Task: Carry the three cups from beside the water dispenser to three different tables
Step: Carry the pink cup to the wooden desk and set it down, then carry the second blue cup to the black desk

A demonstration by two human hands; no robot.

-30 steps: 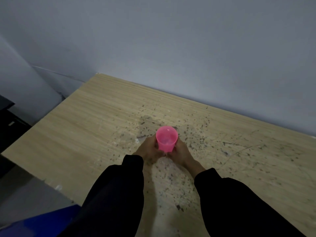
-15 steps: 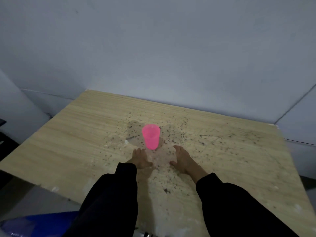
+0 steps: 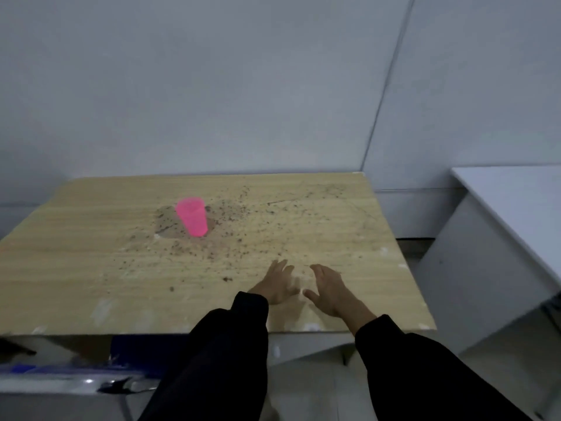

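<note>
A pink plastic cup (image 3: 193, 216) stands upright on a worn patch of the light wooden table (image 3: 91, 262), left of its middle. My left hand (image 3: 277, 284) and my right hand (image 3: 331, 288) hover side by side over the table's near right part, well away from the cup. Both hands hold nothing and their fingers are spread. Black sleeves cover both arms.
Dark specks and scuffs cover the wooden tabletop. A white table (image 3: 513, 208) stands to the right, across a narrow gap. A grey wall runs behind both. Blue and metallic objects (image 3: 76, 378) lie low at the left, below the table's front edge.
Both hands let go of the pink cup and drew back toward the table's near right edge. The view swung to the right, bringing the white table into sight.
</note>
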